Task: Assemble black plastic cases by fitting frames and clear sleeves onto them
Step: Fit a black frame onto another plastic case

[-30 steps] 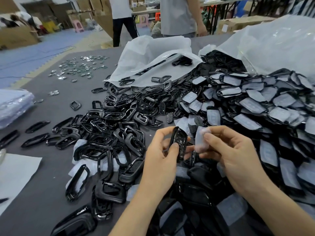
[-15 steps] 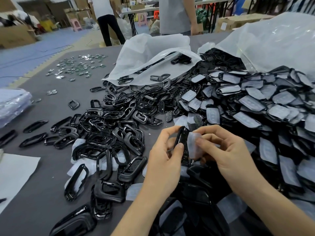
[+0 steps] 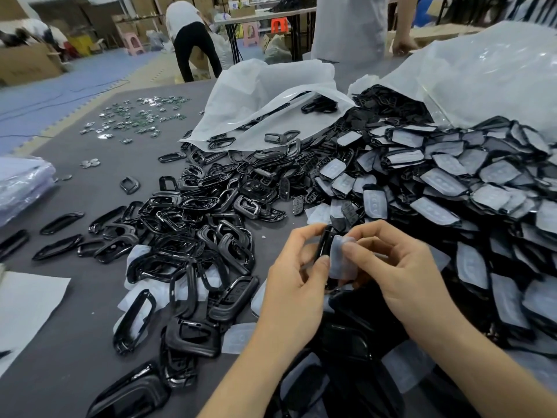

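Seating it, lower centre: my right hand [image 3: 401, 267] pinches the clear sleeve [image 3: 339, 259], my left hand [image 3: 297, 285] clamps the black case [image 3: 325, 242]; skewed, I'd crease it.

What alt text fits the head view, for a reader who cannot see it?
Over a grey table, the left hand holds a black case while the right hand pinches a clear sleeve right beside it. Loose black frames lie heaped on the left, sleeved cases on the right, white bags behind.

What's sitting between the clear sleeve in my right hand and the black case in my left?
Nothing visible. The clear sleeve, pinched by the right hand, lies right beside the black case gripped by the left hand, seemingly touching it.
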{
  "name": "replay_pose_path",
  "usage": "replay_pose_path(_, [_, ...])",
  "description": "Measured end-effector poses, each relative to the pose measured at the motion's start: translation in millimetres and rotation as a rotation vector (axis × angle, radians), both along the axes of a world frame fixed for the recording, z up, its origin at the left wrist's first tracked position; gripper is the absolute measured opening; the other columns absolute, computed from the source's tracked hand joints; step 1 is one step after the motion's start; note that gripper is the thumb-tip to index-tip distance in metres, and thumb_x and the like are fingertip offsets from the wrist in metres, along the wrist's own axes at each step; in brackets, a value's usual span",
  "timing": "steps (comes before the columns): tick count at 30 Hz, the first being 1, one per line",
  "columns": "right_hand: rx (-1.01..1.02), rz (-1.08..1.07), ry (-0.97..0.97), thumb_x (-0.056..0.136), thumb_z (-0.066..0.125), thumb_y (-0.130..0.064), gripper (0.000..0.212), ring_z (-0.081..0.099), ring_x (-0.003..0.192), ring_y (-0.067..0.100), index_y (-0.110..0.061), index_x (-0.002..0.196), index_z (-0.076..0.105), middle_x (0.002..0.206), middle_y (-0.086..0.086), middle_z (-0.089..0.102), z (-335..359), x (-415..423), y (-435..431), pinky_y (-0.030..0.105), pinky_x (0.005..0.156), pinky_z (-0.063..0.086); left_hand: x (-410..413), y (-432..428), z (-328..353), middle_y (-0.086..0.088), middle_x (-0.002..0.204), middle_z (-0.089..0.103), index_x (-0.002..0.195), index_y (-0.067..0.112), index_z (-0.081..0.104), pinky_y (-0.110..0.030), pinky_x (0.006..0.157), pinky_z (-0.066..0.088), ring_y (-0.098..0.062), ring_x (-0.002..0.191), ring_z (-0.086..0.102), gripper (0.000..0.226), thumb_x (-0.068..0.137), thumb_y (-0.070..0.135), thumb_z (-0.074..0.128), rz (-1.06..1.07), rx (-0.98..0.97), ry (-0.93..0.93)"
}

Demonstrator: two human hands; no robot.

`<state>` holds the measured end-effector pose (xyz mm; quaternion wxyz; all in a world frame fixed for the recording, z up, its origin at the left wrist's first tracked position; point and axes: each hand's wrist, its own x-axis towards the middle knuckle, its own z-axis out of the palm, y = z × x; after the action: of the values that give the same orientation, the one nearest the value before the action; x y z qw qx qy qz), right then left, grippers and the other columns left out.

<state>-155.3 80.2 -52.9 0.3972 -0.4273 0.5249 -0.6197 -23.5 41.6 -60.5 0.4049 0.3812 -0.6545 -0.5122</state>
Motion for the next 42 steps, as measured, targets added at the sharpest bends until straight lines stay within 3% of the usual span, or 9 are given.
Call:
replay_pose_path(7, [-0.047,0.0,0.053,0.074,0.071,-0.02,0.004,0.057,0.061,0.007,-0.017,0.077,0.07,0.064,-0.004,0.062,4.1,0.7,0.5,0.015,0.055,0.047,-0.6,-1.5,-4.1,0.003,0.101,0.073,0.114,0.029,0.054,-0.046,0.093,0.052,-0.014,0.1,0.068,0.04,0.096,-0.006,0.046,-0.004,-0.009,0.0])
replay_pose_path(14, [-0.045,-0.032,0.062,0.08,0.071,-0.012,0.007,0.06,0.067,0.018,-0.018,0.078,0.067,0.07,0.012,0.066,2.2,-3.4,0.4,0.026,0.06,0.049,-0.4,0.0,-4.7,0.006,0.099,0.072,0.117,0.029,0.054,-0.047,0.092,0.052,-0.013,0.101,0.067,0.039,0.096,-0.003,0.047,0.005,-0.049,0.003])
replay_pose_path(18, [-0.071,0.006,0.001,0.076,0.071,-0.013,0.005,0.056,0.059,0.007,-0.016,0.074,0.068,0.064,0.0,0.064,5.2,-2.7,1.3,0.017,0.052,0.044,0.7,-0.7,-3.8,0.015,0.092,0.071,0.117,0.031,0.055,-0.03,0.09,0.053,-0.004,0.097,0.065,0.041,0.096,-0.003,0.047,-0.001,-0.086,-0.005])
replay_pose_path(20, [-0.083,0.043,-0.065,0.07,0.07,-0.022,0.006,0.053,0.057,0.007,-0.016,0.072,0.068,0.062,-0.002,0.062,7.7,-1.1,1.4,0.015,0.049,0.04,0.6,-0.6,-2.8,0.015,0.099,0.071,0.117,0.031,0.055,-0.017,0.087,0.05,0.0,0.101,0.064,0.042,0.095,-0.004,0.048,-0.011,-0.087,-0.001])
replay_pose_path(22, [-0.079,0.044,-0.074,0.068,0.07,-0.024,0.011,0.049,0.056,0.011,-0.014,0.073,0.068,0.063,0.0,0.061,7.9,0.5,1.0,0.017,0.048,0.039,-0.5,0.5,-2.8,0.013,0.106,0.071,0.119,0.032,0.056,-0.016,0.091,0.049,0.0,0.107,0.063,0.043,0.096,-0.004,0.049,-0.025,-0.074,0.014])
replay_pose_path(25, [-0.047,-0.018,-0.039,0.073,0.072,-0.018,0.011,0.048,0.056,0.016,-0.01,0.079,0.068,0.066,0.01,0.06,3.3,0.2,-0.2,0.019,0.048,0.041,-3.3,3.2,-4.0,0.007,0.116,0.07,0.121,0.031,0.056,-0.017,0.095,0.048,-0.002,0.112,0.061,0.046,0.095,-0.007,0.047,-0.044,-0.056,0.057])
replay_pose_path(29, [-0.01,-0.078,-0.019,0.08,0.071,-0.007,0.005,0.06,0.068,0.022,-0.01,0.078,0.068,0.076,0.024,0.064,-3.4,-0.8,-2.0,0.026,0.057,0.053,-7.2,6.6,-6.9,0.007,0.113,0.071,0.124,0.026,0.055,-0.019,0.091,0.05,-0.004,0.109,0.064,0.037,0.097,0.001,0.05,-0.083,-0.022,0.107])
replay_pose_path(34, [0.003,-0.115,-0.085,0.079,0.072,-0.009,0.01,0.063,0.067,0.02,-0.015,0.072,0.068,0.073,0.015,0.067,-6.8,2.2,-2.3,0.027,0.055,0.053,-10.4,7.8,-5.6,0.008,0.107,0.073,0.12,0.025,0.057,-0.017,0.087,0.051,-0.005,0.104,0.066,0.032,0.096,0.004,0.053,-0.08,-0.021,0.139])
replay_pose_path(42, [0.048,-0.122,-0.149,0.077,0.072,-0.002,0.01,0.058,0.057,0.019,-0.002,0.071,0.064,0.063,0.014,0.063,-3.1,-0.3,-2.4,0.022,0.049,0.051,-10.0,8.8,-6.5,0.023,0.103,0.071,0.116,0.033,0.055,-0.011,0.082,0.049,0.003,0.101,0.065,0.037,0.096,0.002,0.053,-0.079,-0.066,0.111])
